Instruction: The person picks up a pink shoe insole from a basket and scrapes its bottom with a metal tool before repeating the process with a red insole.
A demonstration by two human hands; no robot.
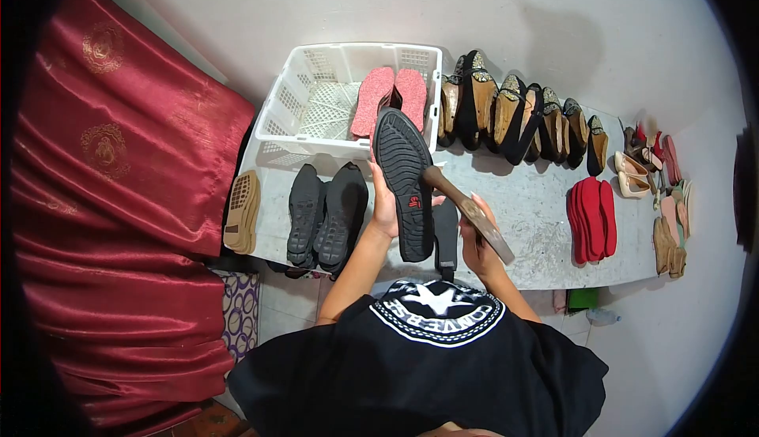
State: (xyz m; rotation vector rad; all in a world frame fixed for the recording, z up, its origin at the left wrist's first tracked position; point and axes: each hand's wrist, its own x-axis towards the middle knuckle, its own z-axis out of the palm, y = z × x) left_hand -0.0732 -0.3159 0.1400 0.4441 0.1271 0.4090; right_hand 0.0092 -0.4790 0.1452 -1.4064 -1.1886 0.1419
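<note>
My left hand (pixel 383 206) is closed round the side of a black shoe sole (pixel 403 192), which it holds up with the ridged underside and a red mark showing. In my right hand (pixel 477 239) is the handle of a hammer (pixel 473 214). The hammer's rounded head lies against or just over the sole's right edge; whether they touch I cannot tell. Below and between my hands, a dark strap-like object (pixel 445 235) lies on the grey table (pixel 522 208), partly hidden.
A white basket (pixel 316 143) with pink insoles (pixel 373 99) stands behind the sole. Left are dark soles (pixel 304 212) and beige soles (pixel 242 212). Several black shoes (pixel 477 105) line the back. Red soles (pixel 591 220) and more shoes (pixel 631 175) lie right. A red curtain (pixel 118 200) hangs left.
</note>
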